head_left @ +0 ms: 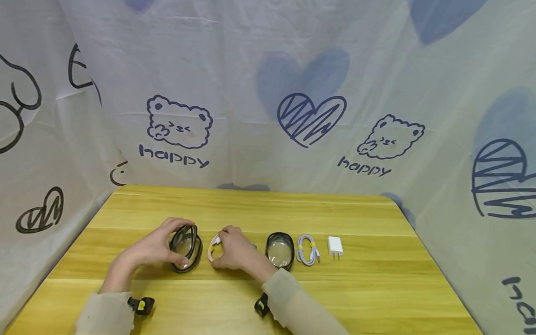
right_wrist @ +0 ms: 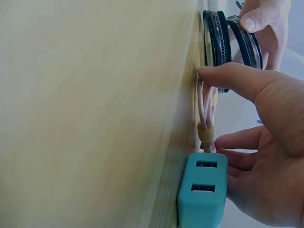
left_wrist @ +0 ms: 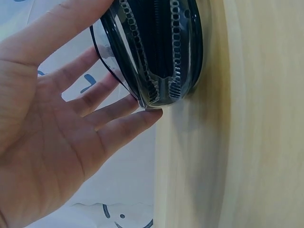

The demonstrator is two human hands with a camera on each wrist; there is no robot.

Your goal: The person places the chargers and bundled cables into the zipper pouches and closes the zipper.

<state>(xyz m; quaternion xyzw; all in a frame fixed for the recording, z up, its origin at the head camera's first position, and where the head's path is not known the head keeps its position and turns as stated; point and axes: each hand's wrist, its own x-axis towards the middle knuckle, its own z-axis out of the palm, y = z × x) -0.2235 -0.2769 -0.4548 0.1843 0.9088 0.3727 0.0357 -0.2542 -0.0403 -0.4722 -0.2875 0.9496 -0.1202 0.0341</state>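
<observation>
In the head view, left of centre in the lower half, the left hand [head_left: 156, 246] pinches the raised lid of an oval, see-through plastic case with black zip edging [head_left: 184, 246], thumb and fingers spread wide across it. To its right, the right hand [head_left: 238, 249] has a moderate spread, thumb and fingertips taking hold of the opposite ends of a coiled pale pink cable with a yellow tie [right_wrist: 205, 102]; in the right wrist view the cable sits at the upper right, just above a teal two-port charging block [right_wrist: 203, 190].

Handled well, the lid should be held back by its rim, without squeezing the soft wall, so the mouth stays wide. The coil is best taken across both ends, the loose white connector tucked in, as it could catch on the zip; fingers close to the teal block might nudge it.

The yellow wood-grain table [head_left: 356, 298] fills the lower frame. Right of centre lie a second see-through case with black edging [head_left: 279, 251], a coiled lilac cable [head_left: 299, 253] and a white plug charger [head_left: 334, 245]. White cloth with blue hearts and bears [head_left: 243, 144] hangs behind and at both sides.
</observation>
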